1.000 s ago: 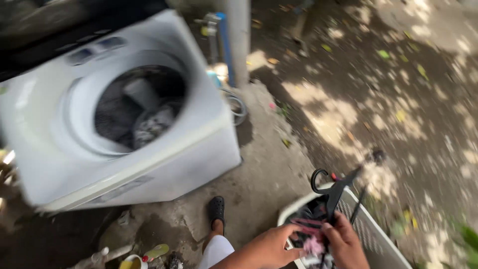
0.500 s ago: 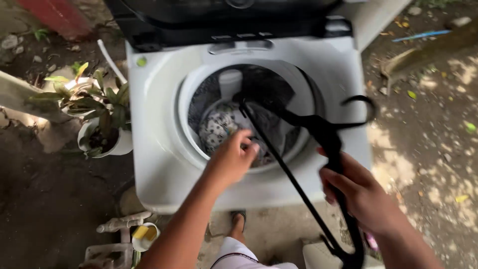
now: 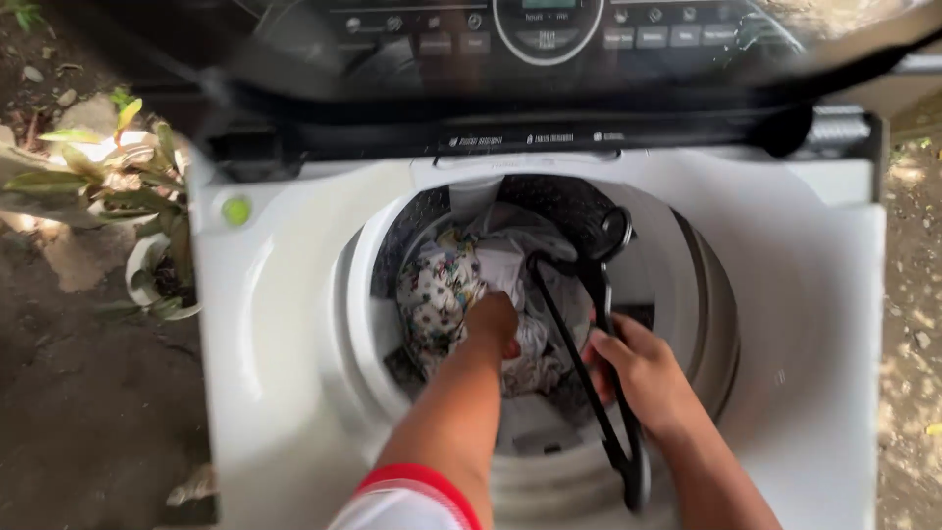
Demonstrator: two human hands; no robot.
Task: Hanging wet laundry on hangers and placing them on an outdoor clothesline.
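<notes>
Inside the drum (image 3: 392, 294), left hand (image 3: 493, 322) now grips laundry (image 3: 446, 285); right hand (image 3: 643, 378), at four o'clock, has lowered its clutched hanger (image 3: 599, 324) inward.

Lighting, as I see it: soft daylight, even on the white washing machine (image 3: 285, 393). Sun patches brighten the potted plant (image 3: 108, 177) at left. Dark raised lid (image 3: 510, 59) smeared by motion blur, faint reflections. Drum interior (image 3: 549, 206) shadowed. Edges slightly stretched.
</notes>
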